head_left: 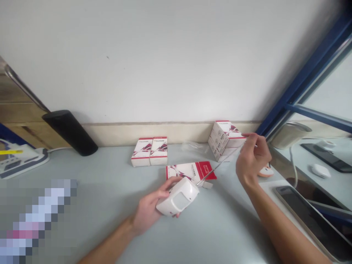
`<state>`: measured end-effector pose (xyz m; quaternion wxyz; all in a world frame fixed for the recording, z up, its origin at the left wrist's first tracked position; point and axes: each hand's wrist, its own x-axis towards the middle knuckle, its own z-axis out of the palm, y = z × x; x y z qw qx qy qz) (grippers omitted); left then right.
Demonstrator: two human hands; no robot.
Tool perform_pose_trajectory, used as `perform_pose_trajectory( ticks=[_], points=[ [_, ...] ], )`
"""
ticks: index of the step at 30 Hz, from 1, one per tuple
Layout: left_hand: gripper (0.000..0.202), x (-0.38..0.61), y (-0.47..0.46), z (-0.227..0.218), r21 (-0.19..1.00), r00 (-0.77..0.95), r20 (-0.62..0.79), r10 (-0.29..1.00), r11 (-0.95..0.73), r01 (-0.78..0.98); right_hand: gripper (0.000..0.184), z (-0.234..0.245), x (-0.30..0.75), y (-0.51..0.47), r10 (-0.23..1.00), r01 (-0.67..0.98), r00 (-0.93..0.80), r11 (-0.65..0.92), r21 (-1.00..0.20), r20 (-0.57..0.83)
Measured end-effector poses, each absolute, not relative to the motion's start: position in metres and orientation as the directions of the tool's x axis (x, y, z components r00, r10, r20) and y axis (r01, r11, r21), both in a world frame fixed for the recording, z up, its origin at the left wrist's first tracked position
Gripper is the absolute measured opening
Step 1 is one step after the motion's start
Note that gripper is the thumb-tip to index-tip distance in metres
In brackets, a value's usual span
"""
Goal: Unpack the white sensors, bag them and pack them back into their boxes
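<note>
My left hand (150,209) is wrapped round a white plastic sensor-like device (178,201) with a square window on its face, held just above the grey table. From its top a thin metal antenna (220,165) runs up and to the right. My right hand (251,159) pinches the far tip of that antenna, raised above the table. Beneath the device lies a flat red-and-white box (191,170).
Two upright red-and-white boxes (150,151) stand near the wall, and a stack of them (224,140) at the back right. A black cylinder (70,132) leans at the left. A dark tablet (313,220) and a small orange-white object (266,171) lie at the right.
</note>
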<state>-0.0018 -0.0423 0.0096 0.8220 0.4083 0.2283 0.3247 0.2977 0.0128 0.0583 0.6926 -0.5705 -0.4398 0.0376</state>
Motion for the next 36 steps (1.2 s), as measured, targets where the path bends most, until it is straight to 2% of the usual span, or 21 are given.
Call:
perform_pose_trajectory(
  ticks=[3, 7, 12, 15, 20, 25, 29, 32, 36],
  points=[
    [0.051, 0.000, -0.044, 0.014, 0.795, 0.684, -0.083, 0.725, 0.462, -0.393, 0.044, 0.055, 0.274, 0.005, 0.484, 0.519, 0.591, 0.385, -0.763, 0.646],
    [0.048, 0.000, -0.045, 0.015, 0.736, 0.670, -0.041, 0.741, 0.475, -0.481, 0.036, 0.045, 0.246, -0.005, 0.526, 0.560, 0.453, 0.461, -0.689, 0.720],
    [0.053, 0.001, -0.045, 0.012, 0.710, 0.621, -0.053, 0.782, 0.467, -0.527, 0.032, 0.033, 0.231, -0.015, 0.648, 0.530, 0.337, 0.469, -0.707, 0.683],
    [0.055, 0.004, -0.044, 0.013, 0.721, 0.605, -0.059, 0.794, 0.453, -0.524, 0.029, 0.030, 0.229, -0.017, 0.682, 0.523, 0.273, 0.487, -0.700, 0.679],
    [0.053, 0.008, -0.044, 0.016, 0.692, 0.575, -0.052, 0.817, 0.445, -0.569, 0.026, 0.027, 0.228, -0.019, 0.701, 0.517, 0.124, 0.559, -0.649, 0.702],
    [0.049, 0.007, -0.043, 0.018, 0.656, 0.567, -0.088, 0.819, 0.476, -0.586, 0.025, 0.025, 0.225, -0.020, 0.661, 0.497, -0.126, 0.687, -0.530, 0.739],
    [0.049, 0.010, -0.043, 0.023, 0.652, 0.577, -0.110, 0.809, 0.497, -0.573, 0.027, 0.033, 0.231, -0.019, 0.646, 0.451, -0.300, 0.745, -0.492, 0.702],
    [0.048, 0.012, -0.043, 0.030, 0.606, 0.561, -0.136, 0.817, 0.517, -0.605, 0.032, 0.038, 0.242, -0.011, 0.697, 0.531, -0.360, 0.700, -0.478, 0.621],
    [0.041, 0.007, -0.041, 0.041, 0.538, 0.487, -0.149, 0.861, 0.484, -0.690, 0.038, 0.031, 0.257, 0.007, 0.837, 0.650, -0.233, 0.513, -0.560, 0.496]
  ],
)
